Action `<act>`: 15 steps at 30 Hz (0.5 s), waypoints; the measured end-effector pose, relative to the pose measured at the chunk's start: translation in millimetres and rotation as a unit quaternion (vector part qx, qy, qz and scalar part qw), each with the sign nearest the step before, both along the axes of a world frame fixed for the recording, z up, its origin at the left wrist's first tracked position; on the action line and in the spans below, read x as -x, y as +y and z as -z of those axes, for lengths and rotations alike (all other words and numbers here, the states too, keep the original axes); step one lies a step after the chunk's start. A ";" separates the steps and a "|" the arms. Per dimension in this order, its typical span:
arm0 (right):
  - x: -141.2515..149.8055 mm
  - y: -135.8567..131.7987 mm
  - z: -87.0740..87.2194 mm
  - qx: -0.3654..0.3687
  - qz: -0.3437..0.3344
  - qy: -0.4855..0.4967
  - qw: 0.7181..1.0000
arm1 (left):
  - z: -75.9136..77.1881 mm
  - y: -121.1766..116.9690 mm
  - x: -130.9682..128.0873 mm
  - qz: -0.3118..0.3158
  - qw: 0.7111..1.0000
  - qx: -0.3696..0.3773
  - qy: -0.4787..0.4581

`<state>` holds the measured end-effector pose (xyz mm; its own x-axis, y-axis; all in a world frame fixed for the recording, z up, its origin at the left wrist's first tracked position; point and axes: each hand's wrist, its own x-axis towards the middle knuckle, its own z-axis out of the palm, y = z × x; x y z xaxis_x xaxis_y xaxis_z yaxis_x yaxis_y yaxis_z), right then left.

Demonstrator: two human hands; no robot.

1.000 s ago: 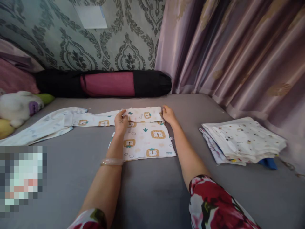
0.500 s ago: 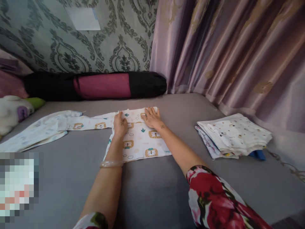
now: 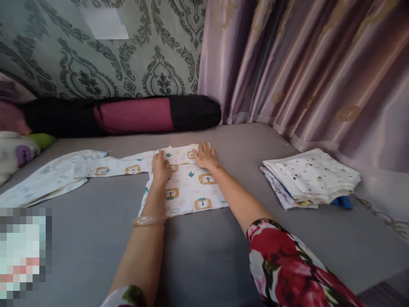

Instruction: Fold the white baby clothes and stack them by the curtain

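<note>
A small white shirt (image 3: pixel 182 198) printed with orange lions and green leaves lies spread out on the grey bed. One sleeve is laid across its upper part, and the other sleeve (image 3: pixel 118 167) stretches out to the left. At the left end of the upper strip, my left hand (image 3: pixel 160 168) rests on the cloth, its fingers pointing away from me and partly hidden. My right hand (image 3: pixel 206 157) lies flat on the strip's right end, fingers spread.
Beyond the left sleeve lies another pale garment (image 3: pixel 54 175). A stack of folded clothes (image 3: pixel 309 177) sits to the right. A black and maroon long bag (image 3: pixel 134 115) lies along the wall, a plush toy (image 3: pixel 9 157) at far left. Curtains (image 3: pixel 287 64) hang at the right.
My right hand has slid slightly to the right along the cloth relative to the shirt. The left hand stays in place; the view has shifted a little.
</note>
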<state>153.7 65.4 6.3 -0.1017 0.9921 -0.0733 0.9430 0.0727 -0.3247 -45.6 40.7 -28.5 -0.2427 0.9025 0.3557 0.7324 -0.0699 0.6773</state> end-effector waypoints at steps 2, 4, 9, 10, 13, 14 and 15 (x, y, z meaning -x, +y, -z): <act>-4.5 -0.6 2.3 -0.017 0.001 -0.026 1.000 | 0.5 0.4 -0.1 0.002 1.000 -0.002 0.000; -8.0 -1.9 5.4 -0.024 -0.005 -0.039 0.999 | 0.5 0.3 0.0 0.006 1.000 0.001 0.006; -10.0 -2.5 9.0 -0.025 -0.008 -0.045 0.999 | 0.4 -0.8 0.5 0.006 1.000 -0.005 0.001; -9.8 -2.1 8.9 -0.024 -0.007 -0.046 0.999 | 0.3 -1.1 0.3 0.007 1.000 -0.004 0.000; -9.2 -1.3 7.9 -0.018 -0.001 -0.046 0.999 | -0.6 -1.8 -1.3 0.007 1.000 -0.003 0.002; -9.2 -1.3 7.5 -0.016 0.001 -0.045 0.999 | -1.2 -2.2 -2.1 0.006 1.000 -0.004 0.004; -9.1 -1.5 7.2 -0.015 0.004 -0.045 0.999 | -2.0 -2.6 -2.8 0.003 1.000 -0.005 0.007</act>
